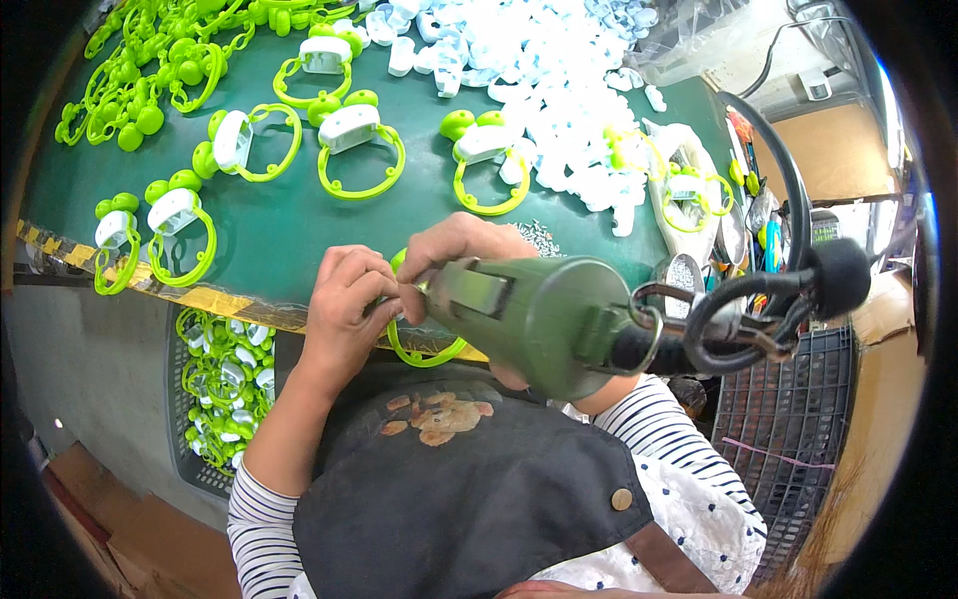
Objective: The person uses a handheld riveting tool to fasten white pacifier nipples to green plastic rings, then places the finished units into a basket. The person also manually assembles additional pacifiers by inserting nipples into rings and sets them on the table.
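Observation:
My right hand (454, 250) grips a green power screwdriver (539, 314) whose body points toward me, with a black cable (788, 290) looping off its rear. My left hand (344, 299) pinches a lime-green ring toy part (424, 351) at the table's near edge, right at the tool's tip. The part's upper half is hidden under both hands. Both hands touch each other over the part.
Several finished green-and-white ring toys (359, 150) lie on the dark green table (289, 230). A heap of white plastic pieces (559, 70) sits at the back, green parts (160, 60) at the back left. A crate of toys (225, 384) stands below the left edge, a black crate (788, 419) to the right.

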`<state>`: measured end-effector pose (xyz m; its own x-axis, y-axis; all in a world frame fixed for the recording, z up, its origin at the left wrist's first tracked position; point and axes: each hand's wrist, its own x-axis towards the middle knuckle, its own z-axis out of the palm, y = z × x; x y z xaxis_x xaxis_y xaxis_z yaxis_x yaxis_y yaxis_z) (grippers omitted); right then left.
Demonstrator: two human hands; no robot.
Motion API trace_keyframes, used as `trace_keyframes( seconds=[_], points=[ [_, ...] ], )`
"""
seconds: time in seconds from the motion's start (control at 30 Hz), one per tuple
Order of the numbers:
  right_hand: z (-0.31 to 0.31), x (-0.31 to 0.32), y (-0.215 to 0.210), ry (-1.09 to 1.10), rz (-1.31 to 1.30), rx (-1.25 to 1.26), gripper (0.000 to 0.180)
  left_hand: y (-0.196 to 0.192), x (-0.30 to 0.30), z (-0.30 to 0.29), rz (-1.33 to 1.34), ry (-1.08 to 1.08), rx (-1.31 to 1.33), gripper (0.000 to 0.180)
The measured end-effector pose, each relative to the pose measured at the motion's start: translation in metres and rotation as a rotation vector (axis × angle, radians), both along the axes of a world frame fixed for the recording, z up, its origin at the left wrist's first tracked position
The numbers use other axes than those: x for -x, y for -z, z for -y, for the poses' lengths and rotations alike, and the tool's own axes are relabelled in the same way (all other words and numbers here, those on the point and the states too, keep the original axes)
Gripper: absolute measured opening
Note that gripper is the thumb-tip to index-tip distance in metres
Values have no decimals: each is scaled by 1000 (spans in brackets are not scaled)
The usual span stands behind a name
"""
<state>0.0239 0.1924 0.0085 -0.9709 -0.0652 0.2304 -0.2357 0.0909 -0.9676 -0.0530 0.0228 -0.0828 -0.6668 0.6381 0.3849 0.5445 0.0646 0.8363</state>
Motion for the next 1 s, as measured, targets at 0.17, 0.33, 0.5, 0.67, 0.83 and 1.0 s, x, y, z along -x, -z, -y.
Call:
trace_keyframes(
  seconds=[0.17, 0.33, 0.5, 0.67, 0.83, 1.0],
  points=[
    [-2, -6, 8, 22, -68, 35, 53, -1, 1, 0, -159, -21, 31, 27],
    [2, 1, 23, 249, -122, 214, 112, -1, 2, 2, -158, -14, 38, 25],
    [-5, 1, 18, 138, -395, 480, 119, -1, 2, 4, -228, -21, 25, 24],
    [-1, 4, 13, 48, -477, 551, 123, -5, -1, 11, -248, -51, 0, 23],
    [5, 1, 6, 62, -344, 448, 114, -6, 0, 17, -263, 30, 22, 22],
    [9, 1, 5, 63, -112, 243, 110, -5, 4, 21, -243, 71, 35, 25]
  ],
)
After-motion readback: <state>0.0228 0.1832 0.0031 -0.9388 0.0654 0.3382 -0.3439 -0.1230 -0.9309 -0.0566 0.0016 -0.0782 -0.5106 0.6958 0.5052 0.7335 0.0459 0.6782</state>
